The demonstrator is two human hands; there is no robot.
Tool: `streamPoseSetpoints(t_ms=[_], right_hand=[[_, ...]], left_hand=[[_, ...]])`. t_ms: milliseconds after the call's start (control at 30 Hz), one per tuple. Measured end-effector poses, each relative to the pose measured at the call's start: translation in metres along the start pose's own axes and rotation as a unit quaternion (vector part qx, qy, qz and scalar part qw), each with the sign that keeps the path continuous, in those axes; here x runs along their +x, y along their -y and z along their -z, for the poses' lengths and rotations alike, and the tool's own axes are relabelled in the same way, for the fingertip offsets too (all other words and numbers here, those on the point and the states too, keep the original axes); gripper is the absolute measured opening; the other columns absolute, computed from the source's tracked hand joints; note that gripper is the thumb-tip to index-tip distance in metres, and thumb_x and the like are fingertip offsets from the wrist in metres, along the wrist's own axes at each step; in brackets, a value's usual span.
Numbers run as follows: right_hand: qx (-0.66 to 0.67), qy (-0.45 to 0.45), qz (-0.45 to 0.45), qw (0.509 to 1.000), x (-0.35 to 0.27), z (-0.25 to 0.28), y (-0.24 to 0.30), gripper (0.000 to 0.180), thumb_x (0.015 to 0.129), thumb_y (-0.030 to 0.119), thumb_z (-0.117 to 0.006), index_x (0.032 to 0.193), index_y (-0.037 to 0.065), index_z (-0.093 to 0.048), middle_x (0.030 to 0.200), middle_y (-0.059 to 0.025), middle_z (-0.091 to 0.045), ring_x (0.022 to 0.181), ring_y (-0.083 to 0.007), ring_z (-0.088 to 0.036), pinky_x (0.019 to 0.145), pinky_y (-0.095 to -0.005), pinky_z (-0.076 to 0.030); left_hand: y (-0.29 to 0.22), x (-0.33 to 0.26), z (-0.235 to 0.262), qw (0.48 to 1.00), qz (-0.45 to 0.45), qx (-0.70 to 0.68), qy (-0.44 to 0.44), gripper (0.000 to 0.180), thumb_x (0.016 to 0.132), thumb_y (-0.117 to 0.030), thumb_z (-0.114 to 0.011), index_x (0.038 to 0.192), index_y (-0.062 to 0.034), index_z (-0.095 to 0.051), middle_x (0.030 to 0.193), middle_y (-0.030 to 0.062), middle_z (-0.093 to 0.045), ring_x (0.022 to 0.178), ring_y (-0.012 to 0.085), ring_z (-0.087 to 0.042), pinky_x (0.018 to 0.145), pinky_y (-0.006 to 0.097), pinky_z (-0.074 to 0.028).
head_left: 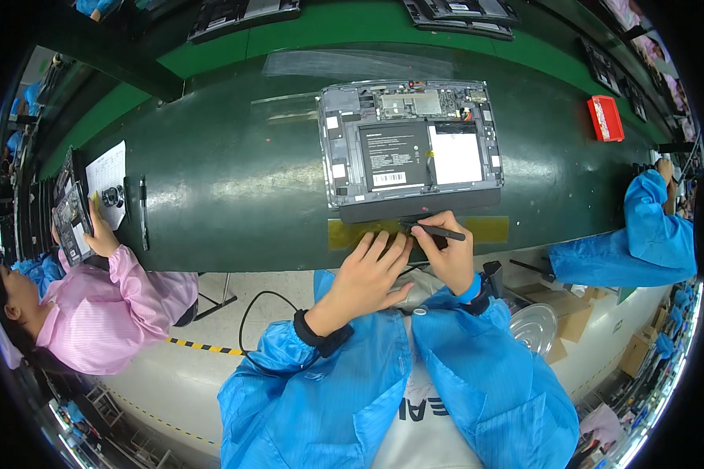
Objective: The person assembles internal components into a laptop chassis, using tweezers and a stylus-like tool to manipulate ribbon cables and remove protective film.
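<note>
My right hand (452,254) grips a pair of black tweezers (444,232), the tip pointing left over a strip of amber film (489,229) at the table's near edge. Close by on the left, my left hand (368,277) has its fingers spread, the fingertips resting on the same strip. Just beyond the film lies an opened tablet (352,195), its inside facing up. A black battery (393,152), a white panel (456,156) and a circuit board (414,103) show in it. What lies under my fingertips is hidden.
Left of the tablet lie a black pen (143,211) and a paper sheet (116,172). A co-worker in pink (125,313) holds another opened tablet (72,227). A red bin (605,119) stands at the right, near a blue-sleeved person (649,227). Clear strips (352,64) lie behind the tablet.
</note>
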State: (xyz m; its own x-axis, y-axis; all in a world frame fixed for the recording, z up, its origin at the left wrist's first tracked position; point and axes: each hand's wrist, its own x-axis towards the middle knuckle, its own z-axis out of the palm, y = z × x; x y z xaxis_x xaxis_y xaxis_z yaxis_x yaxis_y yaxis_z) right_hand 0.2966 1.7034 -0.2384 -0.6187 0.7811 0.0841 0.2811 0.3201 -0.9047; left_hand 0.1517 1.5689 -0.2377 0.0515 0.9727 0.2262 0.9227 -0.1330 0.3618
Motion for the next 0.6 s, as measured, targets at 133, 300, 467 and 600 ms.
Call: streamPoseSetpoints(t_ms=[133, 300, 467, 600], right_hand=[[0.002, -0.036, 0.053, 0.998, 0.000, -0.008, 0.003, 0.020, 0.091, 0.005, -0.078, 0.107, -0.002, -0.067, 0.083, -0.0095, -0.072, 0.064, -0.0106, -0.066, 0.060, -0.0248, -0.052], [0.000, -0.067, 0.078, 0.995, -0.012, 0.014, 0.007, 0.031, 0.089, 0.002, -0.079, 0.114, -0.002, -0.064, 0.096, -0.0118, -0.076, 0.081, -0.0147, -0.072, 0.073, -0.0273, -0.057], [0.193, -0.100, 0.028, 0.976, 0.011, 0.101, 0.035, 0.036, 0.093, 0.012, -0.079, 0.115, 0.002, -0.052, 0.106, -0.0170, -0.067, 0.088, -0.0192, -0.068, 0.077, -0.0306, -0.055], [0.179, -0.013, 0.112, 0.977, 0.066, 0.183, 0.006, 0.036, 0.097, 0.030, -0.076, 0.110, 0.004, -0.055, 0.117, -0.0148, -0.060, 0.091, -0.0190, -0.063, 0.074, -0.0309, -0.052]], left_hand=[[0.000, -0.001, 0.002, 1.000, -0.006, -0.014, 0.008, 0.070, 0.083, -0.048, -0.072, 0.132, 0.0012, -0.063, 0.137, 0.0169, -0.059, 0.122, 0.0380, -0.056, 0.107, 0.051, -0.046], [-0.002, 0.003, 0.006, 1.000, -0.003, -0.006, 0.018, 0.069, 0.083, -0.047, -0.073, 0.132, 0.0014, -0.063, 0.138, 0.0170, -0.058, 0.123, 0.0386, -0.055, 0.109, 0.051, -0.046], [-0.003, 0.009, 0.011, 1.000, 0.004, -0.016, 0.005, 0.062, 0.085, -0.041, -0.073, 0.133, -0.0028, -0.064, 0.136, 0.0161, -0.059, 0.121, 0.0366, -0.055, 0.106, 0.048, -0.048], [-0.005, 0.047, 0.036, 0.998, -0.020, -0.016, -0.063, 0.060, 0.084, -0.033, -0.075, 0.135, -0.0039, -0.063, 0.129, 0.0154, -0.060, 0.114, 0.0348, -0.056, 0.099, 0.045, -0.050]])
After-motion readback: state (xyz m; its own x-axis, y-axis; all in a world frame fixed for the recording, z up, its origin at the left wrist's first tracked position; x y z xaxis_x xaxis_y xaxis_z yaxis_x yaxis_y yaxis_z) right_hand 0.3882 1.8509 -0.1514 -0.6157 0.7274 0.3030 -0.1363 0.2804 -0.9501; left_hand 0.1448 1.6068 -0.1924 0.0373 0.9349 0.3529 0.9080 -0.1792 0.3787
